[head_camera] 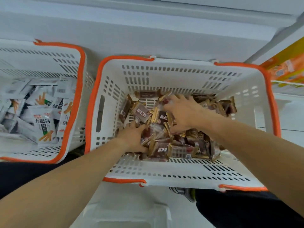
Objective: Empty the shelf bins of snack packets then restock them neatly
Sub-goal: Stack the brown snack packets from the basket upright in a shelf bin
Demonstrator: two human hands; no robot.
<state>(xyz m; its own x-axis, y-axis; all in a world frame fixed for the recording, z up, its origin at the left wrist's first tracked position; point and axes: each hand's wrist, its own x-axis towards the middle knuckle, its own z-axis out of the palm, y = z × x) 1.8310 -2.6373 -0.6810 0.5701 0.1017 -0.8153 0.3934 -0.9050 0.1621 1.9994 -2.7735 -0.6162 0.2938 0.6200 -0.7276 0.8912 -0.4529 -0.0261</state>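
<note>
Hands work inside the right basket (181, 76), a white slotted one with an orange rim, which sits on a pale floor just beside a second basket (49, 63) of the same kind on its left. Brown packets (179, 151) with gold ends lie heaped loosely across the basket's bottom, thickest toward its near wall and right side, with bare slotted floor showing at the far left. The left hand (134, 137) is low in the heap near the left wall, fingers curled down into the packets and closing on some of them, though how many I cannot tell. The right hand (184, 111) is farther in, toward the middle, fingers spread and bent over a cluster of packets, pressing on them rather than plainly gripping. Both bare forearms reach in over the near rim. The left basket holds white packets (43, 127) printed with orange sticks, piled unevenly. Orange boxes (286, 69) sit on a shelf at the far right.
</note>
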